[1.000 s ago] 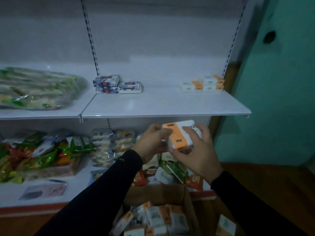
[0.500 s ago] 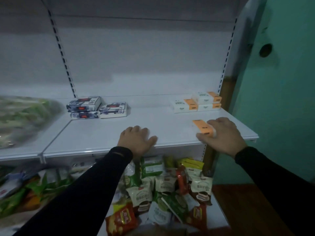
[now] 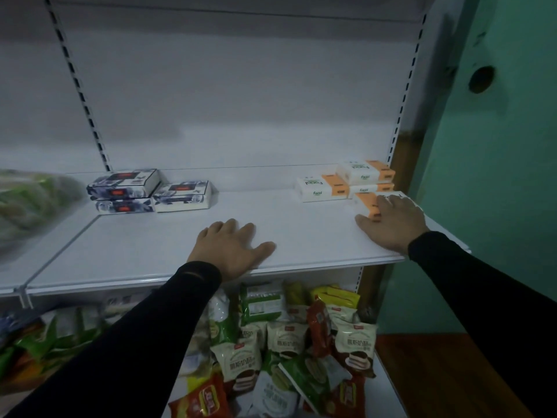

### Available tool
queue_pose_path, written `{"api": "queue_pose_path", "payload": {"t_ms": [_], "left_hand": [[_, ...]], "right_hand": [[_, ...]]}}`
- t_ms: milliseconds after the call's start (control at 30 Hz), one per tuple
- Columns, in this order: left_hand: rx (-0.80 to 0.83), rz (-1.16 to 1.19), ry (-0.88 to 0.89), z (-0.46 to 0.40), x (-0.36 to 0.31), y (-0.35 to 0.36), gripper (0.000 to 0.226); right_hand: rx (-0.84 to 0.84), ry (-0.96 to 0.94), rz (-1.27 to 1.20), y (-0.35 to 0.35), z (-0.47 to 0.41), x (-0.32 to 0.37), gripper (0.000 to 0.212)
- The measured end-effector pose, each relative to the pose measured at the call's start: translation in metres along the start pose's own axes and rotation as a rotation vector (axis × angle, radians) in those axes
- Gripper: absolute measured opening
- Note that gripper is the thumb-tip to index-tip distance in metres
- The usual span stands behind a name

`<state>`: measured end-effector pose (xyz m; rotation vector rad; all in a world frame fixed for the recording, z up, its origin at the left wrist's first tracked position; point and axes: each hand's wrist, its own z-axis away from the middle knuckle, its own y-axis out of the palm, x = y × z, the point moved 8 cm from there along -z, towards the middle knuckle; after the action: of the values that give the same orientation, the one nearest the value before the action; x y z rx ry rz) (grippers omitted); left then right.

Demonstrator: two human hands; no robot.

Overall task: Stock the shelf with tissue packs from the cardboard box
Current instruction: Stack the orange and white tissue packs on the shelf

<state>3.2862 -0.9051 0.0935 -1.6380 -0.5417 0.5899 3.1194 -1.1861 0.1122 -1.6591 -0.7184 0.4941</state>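
My right hand [image 3: 391,221] lies over a white and orange tissue pack [image 3: 366,203] on the white shelf [image 3: 301,233], fingers on its top, thumb beside it; the hand covers most of the pack. Just behind it stand three matching tissue packs [image 3: 322,188], two of them stacked at the far right. My left hand [image 3: 232,248] rests flat on the shelf near its front edge, holding nothing. The cardboard box is out of view.
Three dark blue and white boxes [image 3: 150,191] sit at the shelf's back left. A clear bag of green packets [image 3: 27,206] lies on the neighbouring shelf at left. Snack packets [image 3: 286,342] crowd the lower shelf. A green wall [image 3: 497,176] stands at right.
The pack left my two-handed hold below the shelf and went onto the shelf under my right hand, which slid it back toward the stacked packs. My left hand settled flat on the shelf.
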Motion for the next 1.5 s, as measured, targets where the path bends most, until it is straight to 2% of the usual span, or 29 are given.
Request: {"api": "queue_pose_path", "payload": {"t_ms": [367, 533, 667, 733, 900, 1000, 1100, 1200, 1267, 1333, 1500], "left_hand": [[-0.019, 0.003, -0.006, 0.002, -0.002, -0.003, 0.09], [-0.022, 0.006, -0.004, 0.002, -0.001, -0.002, 0.081], [-0.034, 0.004, -0.003, 0.001, -0.002, -0.003, 0.069], [-0.025, 0.022, -0.013, 0.003, -0.002, -0.007, 0.065], [0.014, 0.064, -0.004, 0.026, -0.008, -0.021, 0.077], [0.024, 0.155, 0.002, 0.059, -0.009, -0.026, 0.068], [-0.05, 0.273, 0.044, 0.112, -0.011, -0.028, 0.056], [-0.132, 0.366, 0.075, 0.18, -0.015, -0.016, 0.055], [-0.126, 0.424, 0.068, 0.223, -0.014, 0.014, 0.052], [-0.029, 0.454, 0.032, 0.261, -0.011, 0.059, 0.05], [0.395, 0.491, -0.117, 0.329, 0.014, 0.191, 0.052]], "right_hand": [[0.013, 0.001, -0.035, -0.001, -0.019, 0.005, 0.1], [0.027, -0.006, -0.019, -0.002, -0.023, 0.007, 0.102], [-0.029, -0.021, -0.104, -0.01, -0.015, 0.006, 0.094], [-0.077, -0.057, -0.185, -0.02, 0.002, 0.009, 0.094], [-0.102, -0.214, -0.336, -0.051, 0.091, 0.031, 0.068], [-0.104, -0.308, -0.408, -0.066, 0.151, 0.049, 0.066], [-0.093, -0.382, -0.485, -0.062, 0.206, 0.069, 0.062], [-0.042, -0.423, -0.533, -0.039, 0.262, 0.091, 0.062], [-0.012, -0.436, -0.564, -0.009, 0.293, 0.101, 0.063], [0.127, -0.401, -0.593, 0.033, 0.324, 0.109, 0.056], [0.535, -0.288, -0.524, 0.152, 0.396, 0.119, 0.054]]}}
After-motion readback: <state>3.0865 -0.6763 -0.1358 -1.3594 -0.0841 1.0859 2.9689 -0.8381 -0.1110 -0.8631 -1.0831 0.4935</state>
